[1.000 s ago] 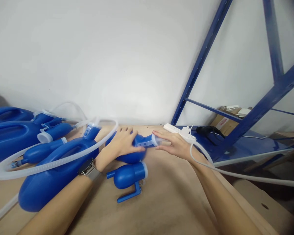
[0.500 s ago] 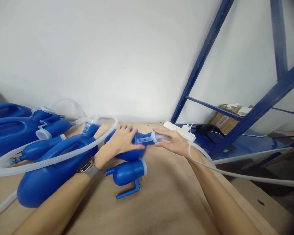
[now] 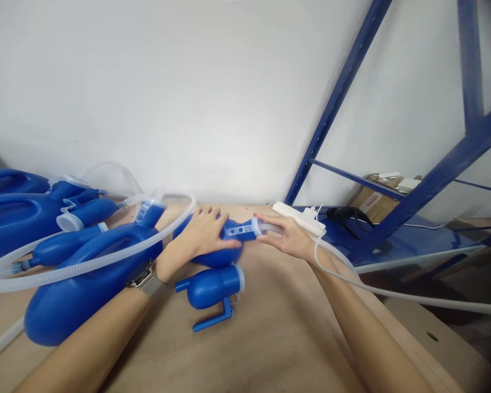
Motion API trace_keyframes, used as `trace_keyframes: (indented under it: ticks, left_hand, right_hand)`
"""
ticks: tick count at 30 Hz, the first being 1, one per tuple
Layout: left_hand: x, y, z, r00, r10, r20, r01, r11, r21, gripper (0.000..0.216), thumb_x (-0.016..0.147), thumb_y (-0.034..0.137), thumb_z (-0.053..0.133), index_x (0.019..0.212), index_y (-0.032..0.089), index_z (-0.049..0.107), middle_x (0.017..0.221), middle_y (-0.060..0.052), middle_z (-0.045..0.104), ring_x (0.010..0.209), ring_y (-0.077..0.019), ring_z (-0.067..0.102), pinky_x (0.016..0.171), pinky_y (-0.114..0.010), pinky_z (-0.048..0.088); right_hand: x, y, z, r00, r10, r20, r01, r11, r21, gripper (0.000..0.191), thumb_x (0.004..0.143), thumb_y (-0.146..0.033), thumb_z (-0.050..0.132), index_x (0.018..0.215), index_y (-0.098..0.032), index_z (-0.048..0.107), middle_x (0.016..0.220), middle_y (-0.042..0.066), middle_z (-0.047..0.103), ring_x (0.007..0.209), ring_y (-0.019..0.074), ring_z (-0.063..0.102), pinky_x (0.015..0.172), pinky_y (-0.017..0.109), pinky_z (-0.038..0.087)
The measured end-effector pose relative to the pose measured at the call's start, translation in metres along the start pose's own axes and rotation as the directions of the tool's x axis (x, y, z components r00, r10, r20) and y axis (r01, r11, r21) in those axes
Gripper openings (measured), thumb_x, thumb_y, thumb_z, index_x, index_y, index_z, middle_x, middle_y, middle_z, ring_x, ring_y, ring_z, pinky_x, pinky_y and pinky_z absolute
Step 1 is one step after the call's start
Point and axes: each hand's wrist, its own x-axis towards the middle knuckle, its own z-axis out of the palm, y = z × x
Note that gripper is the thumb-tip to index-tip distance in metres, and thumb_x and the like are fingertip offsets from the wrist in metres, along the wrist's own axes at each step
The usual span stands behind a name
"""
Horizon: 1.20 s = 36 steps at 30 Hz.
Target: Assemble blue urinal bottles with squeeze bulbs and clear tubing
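In the head view, the left hand (image 3: 204,232) clasps a rounded blue plastic bottle (image 3: 223,257) lying on the brown wooden desk (image 3: 270,338); the right hand (image 3: 288,236) pinches the translucent plastic cap (image 3: 256,226) at its mouth. A small blue bulb-shaped container (image 3: 213,287) lies just in front.

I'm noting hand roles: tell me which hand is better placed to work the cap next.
Probably the right hand: its fingertips flank the cap; the left hand rests on the bottle.
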Motion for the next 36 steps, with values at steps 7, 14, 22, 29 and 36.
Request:
trace_keyframes:
  ticks: [7,14,22,29,36]
  left_hand:
    - [0.000,0.002,-0.001,1.000,-0.009,-0.009,0.009,1.000,0.015,0.071,0.089,0.080,0.054,0.116,0.015,0.066,0.117,-0.019,0.065,0.109,-0.0389,0.058,0.098,-0.052,0.040]
    - [0.001,0.001,0.002,1.000,-0.008,-0.007,0.008,0.999,0.031,0.075,0.089,0.083,0.049,0.117,0.015,0.066,0.117,-0.019,0.066,0.109,-0.0380,0.058,0.097,-0.050,0.040]
    - [0.002,0.001,0.006,1.000,-0.028,0.001,0.028,0.998,0.048,0.080,0.090,0.084,0.046,0.119,0.012,0.066,0.122,-0.021,0.065,0.110,-0.0393,0.058,0.099,-0.051,0.040]
    - [0.002,0.003,0.005,0.998,-0.057,0.014,0.056,0.996,0.065,0.080,0.091,0.081,0.050,0.122,0.009,0.067,0.125,-0.023,0.066,0.114,-0.0399,0.058,0.102,-0.051,0.040]
    - [0.009,0.025,-0.009,0.973,-0.224,0.061,0.221,0.974,0.048,0.101,0.086,0.092,0.038,0.119,0.003,0.071,0.126,-0.030,0.067,0.117,-0.0485,0.059,0.102,-0.060,0.041]
  right_hand:
    - [0.000,-0.005,0.000,1.000,-0.006,-0.028,0.002,0.991,-0.131,0.056,0.088,-0.041,0.078,0.142,-0.027,0.066,0.129,0.005,0.076,0.123,0.0326,0.071,0.110,0.050,0.056]
    - [0.002,-0.016,0.000,0.996,0.072,-0.045,-0.077,0.989,-0.125,0.058,0.088,-0.045,0.077,0.140,-0.021,0.068,0.124,0.009,0.078,0.119,0.0350,0.073,0.106,0.050,0.058]
    - [0.003,-0.026,0.011,0.963,0.251,-0.102,-0.263,0.955,-0.135,0.059,0.091,-0.049,0.072,0.137,-0.013,0.070,0.125,0.014,0.077,0.114,0.0368,0.075,0.094,0.046,0.064]
    - [0.003,-0.045,0.018,0.930,0.318,-0.187,-0.353,0.914,-0.202,0.055,0.094,-0.053,0.065,0.130,-0.013,0.074,0.131,0.015,0.074,0.125,0.0370,0.068,0.112,0.050,0.050]
    - [0.012,-0.023,0.004,0.925,0.380,0.021,-0.372,0.892,0.255,0.053,0.090,-0.065,0.063,0.110,-0.017,0.075,0.105,0.010,0.079,0.098,0.0282,0.075,0.085,0.039,0.062]
